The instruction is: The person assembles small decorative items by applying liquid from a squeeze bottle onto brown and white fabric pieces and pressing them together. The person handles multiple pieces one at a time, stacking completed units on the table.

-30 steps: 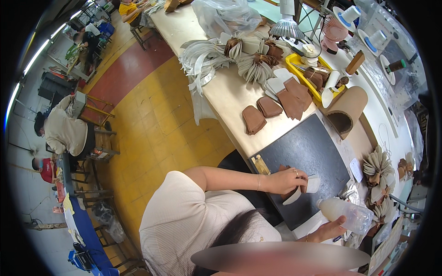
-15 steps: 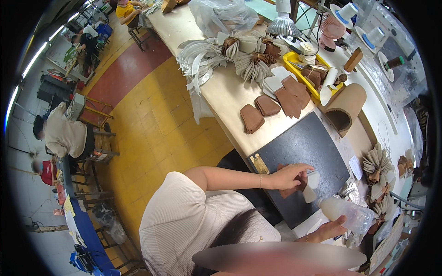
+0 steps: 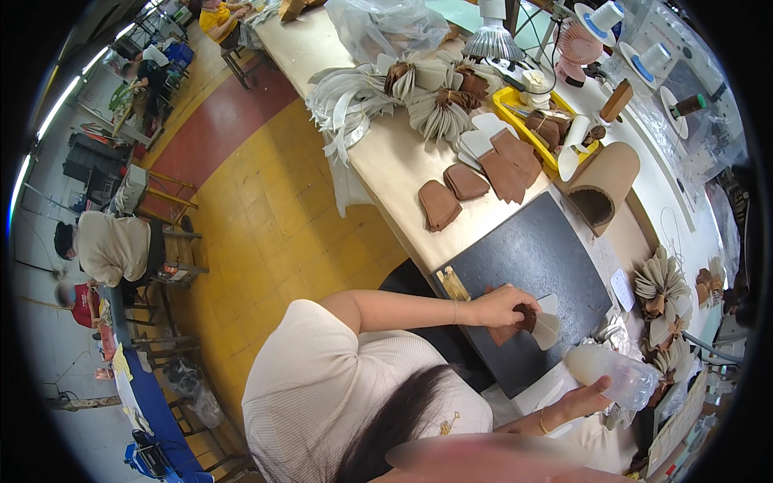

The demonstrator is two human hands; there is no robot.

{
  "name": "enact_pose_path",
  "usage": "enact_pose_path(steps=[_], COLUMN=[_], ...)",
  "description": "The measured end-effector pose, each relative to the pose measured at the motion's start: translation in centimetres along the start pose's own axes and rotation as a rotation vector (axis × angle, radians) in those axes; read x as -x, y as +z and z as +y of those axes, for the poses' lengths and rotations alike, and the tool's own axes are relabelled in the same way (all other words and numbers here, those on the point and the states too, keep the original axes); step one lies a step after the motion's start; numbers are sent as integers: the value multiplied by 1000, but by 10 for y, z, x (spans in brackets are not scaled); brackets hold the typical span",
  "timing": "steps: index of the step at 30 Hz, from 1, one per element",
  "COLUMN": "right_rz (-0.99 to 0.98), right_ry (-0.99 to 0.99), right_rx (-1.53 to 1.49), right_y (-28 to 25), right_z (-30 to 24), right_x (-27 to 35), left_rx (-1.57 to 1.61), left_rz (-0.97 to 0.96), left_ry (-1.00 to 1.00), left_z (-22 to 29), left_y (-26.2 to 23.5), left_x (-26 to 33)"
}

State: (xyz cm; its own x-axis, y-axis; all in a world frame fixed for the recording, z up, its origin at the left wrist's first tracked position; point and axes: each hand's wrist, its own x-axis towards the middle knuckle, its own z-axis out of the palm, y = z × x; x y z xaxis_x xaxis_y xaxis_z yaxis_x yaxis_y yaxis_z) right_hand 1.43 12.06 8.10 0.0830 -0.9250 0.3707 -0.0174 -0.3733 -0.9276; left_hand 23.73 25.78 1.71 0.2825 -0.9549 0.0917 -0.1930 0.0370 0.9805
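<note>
My left hand (image 3: pixel 498 307) is over the black board, its fingers closed on a small stack of leather pieces (image 3: pixel 544 324). The pieces are brown with pale off-white rounded ends fanned toward the right; my fingers hide part of the stack. A clear plastic bottle (image 3: pixel 616 377) with whitish contents is in my right hand (image 3: pixel 586 400). It lies tilted nearly level, its whitish end pointing left toward the fanned pieces but apart from them. The black board (image 3: pixel 527 249) rests on the table's near edge.
Beyond the board lie brown piece stacks (image 3: pixel 440 205) and tied white-and-brown bundles (image 3: pixel 441 115). A yellow tray (image 3: pixel 506 103), a cardboard tube (image 3: pixel 616 181), a lamp (image 3: pixel 493 42) and a pink fan (image 3: pixel 578 44) stand farther right. More fanned bundles (image 3: pixel 662 282) sit right of the board. Co-workers sit at left.
My left fingers have drawn in around the pieces, and their pale ends are spread wider. The bottle in my right hand has shifted slightly right, away from the pieces.
</note>
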Motion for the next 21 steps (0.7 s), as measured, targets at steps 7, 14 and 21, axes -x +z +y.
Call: enact_pose_path(steps=[7, 14, 21], right_rz=[36, 21, -19], right_ry=[-42, -61, -53], right_rx=[21, -8, -46], right_y=[5, 9, 9], right_z=[-2, -3, 14], right_x=[-7, -14, -17], left_rx=[-70, -131, -212], left_rz=[-63, -14, 9], left_ry=[58, 127, 201], left_z=[0, 1, 1], left_y=[2, 5, 6], left_x=[3, 8, 10])
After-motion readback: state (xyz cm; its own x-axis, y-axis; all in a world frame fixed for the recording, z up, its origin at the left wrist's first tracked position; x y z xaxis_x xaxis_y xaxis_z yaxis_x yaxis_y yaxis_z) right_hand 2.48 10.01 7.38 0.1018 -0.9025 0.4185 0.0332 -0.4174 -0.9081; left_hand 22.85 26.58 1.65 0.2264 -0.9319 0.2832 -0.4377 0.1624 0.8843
